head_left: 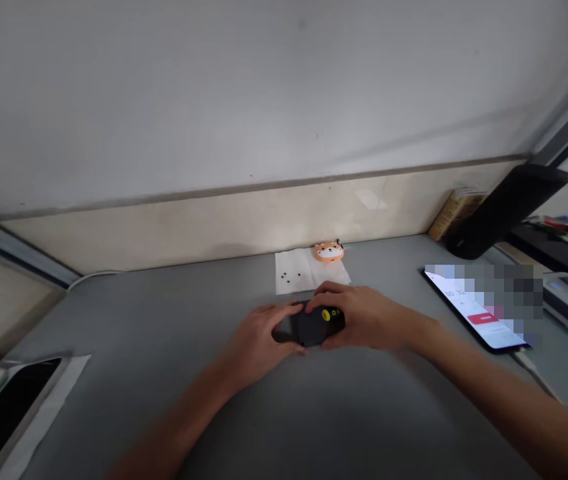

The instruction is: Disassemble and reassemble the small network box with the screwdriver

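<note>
Black yellow-marked device (309,327): was gripped between left hand (263,337) and right hand (364,316), on or just above the surface (164,320), near white paper (314,274); probably needed level, even support from both ends, clear of the tiny black bits (288,281)

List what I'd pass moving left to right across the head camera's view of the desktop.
Flat black-screened device, left hand, dark handheld object, right hand, lit phone, pale box with blue markings.
</note>
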`<state>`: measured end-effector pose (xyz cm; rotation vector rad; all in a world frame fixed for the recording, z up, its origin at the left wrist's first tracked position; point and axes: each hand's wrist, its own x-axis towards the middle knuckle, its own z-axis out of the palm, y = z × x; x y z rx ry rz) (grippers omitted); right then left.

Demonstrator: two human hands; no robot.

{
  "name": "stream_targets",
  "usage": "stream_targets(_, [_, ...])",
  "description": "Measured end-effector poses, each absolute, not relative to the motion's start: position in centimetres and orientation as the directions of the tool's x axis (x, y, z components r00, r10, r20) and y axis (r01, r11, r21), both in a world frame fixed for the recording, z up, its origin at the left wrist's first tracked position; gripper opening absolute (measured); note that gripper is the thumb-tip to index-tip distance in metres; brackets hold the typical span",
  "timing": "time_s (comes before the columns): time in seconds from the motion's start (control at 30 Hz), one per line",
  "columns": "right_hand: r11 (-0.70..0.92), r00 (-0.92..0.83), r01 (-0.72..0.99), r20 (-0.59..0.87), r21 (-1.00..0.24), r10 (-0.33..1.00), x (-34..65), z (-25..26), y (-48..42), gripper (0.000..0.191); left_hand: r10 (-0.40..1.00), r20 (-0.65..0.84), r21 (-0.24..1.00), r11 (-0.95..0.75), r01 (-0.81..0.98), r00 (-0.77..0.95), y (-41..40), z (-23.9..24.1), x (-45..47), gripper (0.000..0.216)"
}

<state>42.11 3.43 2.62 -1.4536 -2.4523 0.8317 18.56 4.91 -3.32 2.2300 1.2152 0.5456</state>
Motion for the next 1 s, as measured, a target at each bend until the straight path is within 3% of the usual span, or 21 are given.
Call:
stream_targets(0.27, [0.391, -0.516, 0.723, -0.069, -0.569, 0.854, 41.8, 2.1, 3.0, 0.044, 0.776, 0.187, 0.549, -0.591, 0.591, 0.602, 4.8, -3.7, 18.4, 0.059])
stream_targets(0.33, [0.417, -0.501, 0.655, 0.051, -0.631, 0.864, 41.9, 2.4, 3.2, 0.031, 0.743, 0.236, 0.508, -0.643, 0.573, 0.626, 4.9, -4.1, 18.3, 0.054])
stream_targets(0.4, [0.41, -0.32, 0.574, 0.267, -0.709, 0.909, 42.0, 2.9, 3.8, 0.024, 0.712, 0.271, 0.468, -0.686, 0.557, 0.648, 4.9, -4.4, 18.1, 0.046])
stream_targets(0.47, [0.372, 0.058, 0.467, 0.447, -0.802, 0.893, 42.3, 3.2, 4.8, 0.035, 0.689, 0.283, 0.437, -0.712, 0.55, 0.667, 5.0, -4.6, 18.0, 0.038])
stream_targets(0.5, [0.356, 0.252, 0.387, 0.469, -0.851, 0.847, 42.5, 3.1, 5.4, 0.041, 0.682, 0.281, 0.425, -0.719, 0.55, 0.675, 5.0, -4.6, 17.9, 0.034])
stream_targets(0.57, [0.36, 0.509, 0.195, 0.408, -0.913, 0.758, 42.8, 2.3, 6.5, 0.054, 0.675, 0.272, 0.406, -0.727, 0.554, 0.686, 5.1, -4.5, 17.8, 0.03])
stream_targets(0.67, [0.219, 0.538, 0.011, 0.19, -0.976, 0.821, 43.0, 0.2, 7.2, 0.064, 0.672, 0.249, 0.386, -0.729, 0.565, 0.697, 5.2, -4.2, 17.8, 0.033])
stream_targets(0.83, [0.094, 0.424, 0.047, 0.105, -0.994, 0.9, 42.6, -2.3, 6.6, 0.063, 0.684, 0.223, 0.401, -0.714, 0.574, 0.695, 5.3, -3.3, 17.7, 0.049])
stream_targets(1.0, [0.078, 0.351, 0.105, 0.11, -0.991, 0.93, 42.8, -2.6, 6.5, 0.061, 0.683, 0.29, 0.409, -0.722, 0.558, 0.67, 5.4, -3.0, 17.5, 0.039])
